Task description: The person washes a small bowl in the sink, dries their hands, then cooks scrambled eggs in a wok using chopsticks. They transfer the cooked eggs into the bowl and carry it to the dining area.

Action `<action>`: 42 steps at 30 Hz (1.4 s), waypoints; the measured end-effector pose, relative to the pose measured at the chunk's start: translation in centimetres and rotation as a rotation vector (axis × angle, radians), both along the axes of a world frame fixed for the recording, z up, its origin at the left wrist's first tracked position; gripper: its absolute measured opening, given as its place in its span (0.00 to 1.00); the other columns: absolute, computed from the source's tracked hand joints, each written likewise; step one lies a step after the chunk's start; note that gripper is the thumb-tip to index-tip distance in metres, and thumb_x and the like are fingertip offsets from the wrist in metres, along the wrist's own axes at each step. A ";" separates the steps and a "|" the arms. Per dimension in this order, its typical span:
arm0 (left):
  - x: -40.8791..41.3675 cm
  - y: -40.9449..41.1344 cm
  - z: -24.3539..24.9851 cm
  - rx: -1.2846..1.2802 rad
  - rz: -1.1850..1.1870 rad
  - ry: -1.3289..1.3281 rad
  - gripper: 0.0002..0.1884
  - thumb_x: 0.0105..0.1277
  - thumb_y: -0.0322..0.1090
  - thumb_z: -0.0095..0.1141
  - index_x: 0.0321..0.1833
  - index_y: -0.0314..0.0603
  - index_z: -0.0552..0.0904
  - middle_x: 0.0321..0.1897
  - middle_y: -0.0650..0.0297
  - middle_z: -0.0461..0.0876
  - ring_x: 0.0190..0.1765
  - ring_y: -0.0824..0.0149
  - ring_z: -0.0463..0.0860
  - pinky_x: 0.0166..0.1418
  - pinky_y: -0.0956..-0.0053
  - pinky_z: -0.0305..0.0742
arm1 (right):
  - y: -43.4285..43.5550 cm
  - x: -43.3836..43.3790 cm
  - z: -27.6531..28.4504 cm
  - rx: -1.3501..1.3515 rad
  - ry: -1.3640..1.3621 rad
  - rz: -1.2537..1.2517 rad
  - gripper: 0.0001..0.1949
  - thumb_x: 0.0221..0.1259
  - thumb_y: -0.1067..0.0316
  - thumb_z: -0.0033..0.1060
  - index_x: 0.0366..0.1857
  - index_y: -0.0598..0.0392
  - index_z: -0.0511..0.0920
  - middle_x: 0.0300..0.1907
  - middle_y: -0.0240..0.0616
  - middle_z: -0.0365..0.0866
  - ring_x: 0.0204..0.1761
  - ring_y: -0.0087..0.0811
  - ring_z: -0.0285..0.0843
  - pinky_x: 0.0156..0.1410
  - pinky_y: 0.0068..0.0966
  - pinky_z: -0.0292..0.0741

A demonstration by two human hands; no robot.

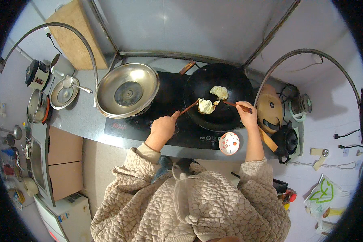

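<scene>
A black wok (236, 87) sits on the right side of a black glass cooktop (169, 87). In it lie two pieces of pale, egg-like food, one higher (219, 92) and one lower left (206, 106), with small browned scraps between them. My left hand (163, 128) grips a brown wooden chopstick (188, 108) whose tip meets the lower piece's left edge. My right hand (246, 115) is shut on another brown chopstick (230, 103), its tip at the scraps between the pieces. Below the wok, a white patterned bowl (229, 143) stands on the counter's front edge.
A large steel basin (128, 90) occupies the cooktop's left side. Farther left are a steel plate (59, 101) with a spatula (86, 89) and a steel pot (37, 106). At right stand a wooden lid (269, 106) and a black lidded pot (286, 140).
</scene>
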State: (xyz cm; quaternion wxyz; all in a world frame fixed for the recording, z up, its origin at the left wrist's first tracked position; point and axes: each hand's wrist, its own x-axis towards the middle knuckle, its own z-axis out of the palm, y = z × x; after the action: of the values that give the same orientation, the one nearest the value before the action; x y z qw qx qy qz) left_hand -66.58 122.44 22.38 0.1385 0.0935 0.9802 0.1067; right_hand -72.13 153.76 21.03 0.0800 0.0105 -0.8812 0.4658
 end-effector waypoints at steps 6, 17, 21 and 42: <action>1.3 -0.5 -0.7 0.063 0.034 0.038 0.25 0.58 0.28 0.39 0.61 0.56 0.62 0.26 0.52 0.79 0.28 0.51 0.79 0.30 0.60 0.75 | -1.1 0.2 -0.6 -0.057 -0.106 -0.010 0.05 0.50 0.73 0.58 0.31 0.58 0.79 0.32 0.35 0.78 0.35 0.25 0.75 0.42 0.19 0.70; 2.9 -1.1 0.3 0.099 0.147 -0.054 0.25 0.60 0.33 0.43 0.62 0.58 0.61 0.31 0.53 0.80 0.34 0.53 0.80 0.35 0.62 0.75 | -0.6 -0.6 -1.1 0.029 0.039 -0.093 0.05 0.50 0.71 0.57 0.31 0.56 0.78 0.31 0.36 0.79 0.33 0.25 0.76 0.40 0.20 0.71; 3.3 -1.5 -0.1 0.111 0.172 -0.057 0.24 0.60 0.33 0.43 0.61 0.58 0.62 0.30 0.53 0.80 0.34 0.53 0.80 0.35 0.61 0.75 | -4.0 -0.8 -0.6 -0.340 -0.170 -0.031 0.07 0.53 0.71 0.55 0.35 0.58 0.78 0.30 0.36 0.79 0.29 0.24 0.76 0.35 0.19 0.73; 4.8 -2.0 -0.9 0.286 0.221 -0.028 0.22 0.61 0.35 0.44 0.60 0.56 0.64 0.28 0.48 0.79 0.32 0.47 0.78 0.35 0.55 0.72 | -0.2 -1.5 -0.7 -0.549 -0.093 -0.305 0.16 0.59 0.64 0.51 0.49 0.58 0.72 0.44 0.41 0.75 0.38 0.30 0.78 0.38 0.21 0.75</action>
State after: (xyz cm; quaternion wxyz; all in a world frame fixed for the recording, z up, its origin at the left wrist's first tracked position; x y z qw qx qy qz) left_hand -61.82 120.44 21.49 0.1251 0.0026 0.9573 0.2607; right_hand -73.58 153.58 20.34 0.1086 -0.1651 -0.7166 0.6690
